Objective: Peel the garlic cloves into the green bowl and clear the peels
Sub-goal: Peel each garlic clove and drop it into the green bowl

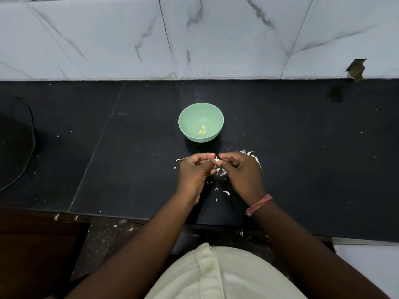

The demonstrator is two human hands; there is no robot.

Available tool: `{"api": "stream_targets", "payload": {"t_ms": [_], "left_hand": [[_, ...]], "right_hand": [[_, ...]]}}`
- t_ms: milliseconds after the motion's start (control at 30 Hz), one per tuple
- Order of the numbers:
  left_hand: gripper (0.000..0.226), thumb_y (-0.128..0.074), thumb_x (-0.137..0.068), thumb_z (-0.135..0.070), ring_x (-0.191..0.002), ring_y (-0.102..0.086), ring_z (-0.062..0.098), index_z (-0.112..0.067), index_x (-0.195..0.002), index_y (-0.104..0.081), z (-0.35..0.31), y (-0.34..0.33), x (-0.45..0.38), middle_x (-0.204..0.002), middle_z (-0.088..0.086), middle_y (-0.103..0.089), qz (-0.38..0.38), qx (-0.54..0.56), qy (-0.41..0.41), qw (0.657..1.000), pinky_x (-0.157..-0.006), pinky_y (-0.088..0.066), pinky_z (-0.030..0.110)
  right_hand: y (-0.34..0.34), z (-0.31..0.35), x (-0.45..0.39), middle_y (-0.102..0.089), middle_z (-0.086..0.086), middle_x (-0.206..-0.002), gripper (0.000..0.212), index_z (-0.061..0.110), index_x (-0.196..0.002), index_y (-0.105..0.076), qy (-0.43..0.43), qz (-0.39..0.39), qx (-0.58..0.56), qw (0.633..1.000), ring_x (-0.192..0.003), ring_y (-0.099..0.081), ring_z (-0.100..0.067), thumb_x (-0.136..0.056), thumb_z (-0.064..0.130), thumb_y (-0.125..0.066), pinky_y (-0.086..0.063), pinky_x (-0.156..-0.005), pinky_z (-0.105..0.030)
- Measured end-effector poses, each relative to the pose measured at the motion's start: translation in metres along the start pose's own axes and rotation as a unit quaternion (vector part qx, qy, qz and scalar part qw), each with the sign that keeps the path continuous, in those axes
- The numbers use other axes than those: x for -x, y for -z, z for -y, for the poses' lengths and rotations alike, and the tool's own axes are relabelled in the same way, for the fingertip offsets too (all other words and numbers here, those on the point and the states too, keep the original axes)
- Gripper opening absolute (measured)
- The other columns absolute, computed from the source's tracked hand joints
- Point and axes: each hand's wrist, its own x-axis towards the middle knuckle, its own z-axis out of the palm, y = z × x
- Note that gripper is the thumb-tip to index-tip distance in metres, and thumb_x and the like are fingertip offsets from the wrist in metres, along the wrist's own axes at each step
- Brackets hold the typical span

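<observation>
A green bowl stands on the black counter with three peeled garlic cloves lying in its bottom. Just in front of the bowl, my left hand and my right hand meet over the counter. Both pinch one small white garlic clove between their fingertips. Loose white peels lie scattered under and between my hands. More peels or cloves sit behind my right hand, partly hidden by it.
The black counter runs to a white marble-tiled wall at the back. A dark round object lies at the far left edge. Peel scraps lie on the floor below the counter's front edge.
</observation>
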Motion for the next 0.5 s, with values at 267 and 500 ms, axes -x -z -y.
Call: {"api": "stream_targets", "payload": {"t_ms": [267,500], "left_hand": [[0.012,-0.063,-0.089,0.005,-0.069,-0.062,0.016,-0.001,-0.090,-0.073,-0.012,0.014,-0.001,-0.080,0.014,-0.068,0.033,-0.005,0.054,0.998,-0.070,-0.055,0.023],[0.012,-0.061,-0.091,0.005,-0.062,-0.062,0.011,-0.002,-0.091,-0.071,-0.017,0.020,-0.003,-0.071,0.008,-0.068,0.056,0.077,0.122,0.988,-0.065,-0.058,0.019]], "right_hand": [[-0.009,0.009,0.008,-0.072,-0.003,-0.068,0.022,0.016,-0.082,-0.074,-0.046,0.046,-0.107,0.992,-0.059,-0.061,-0.010,-0.091,-0.003,-0.067,-0.055,-0.056,-0.024],[-0.018,0.012,0.012,-0.069,-0.009,-0.074,0.012,0.005,-0.096,-0.067,-0.057,0.000,-0.152,0.987,-0.061,-0.062,-0.012,-0.090,-0.005,-0.067,-0.055,-0.056,-0.026]]}}
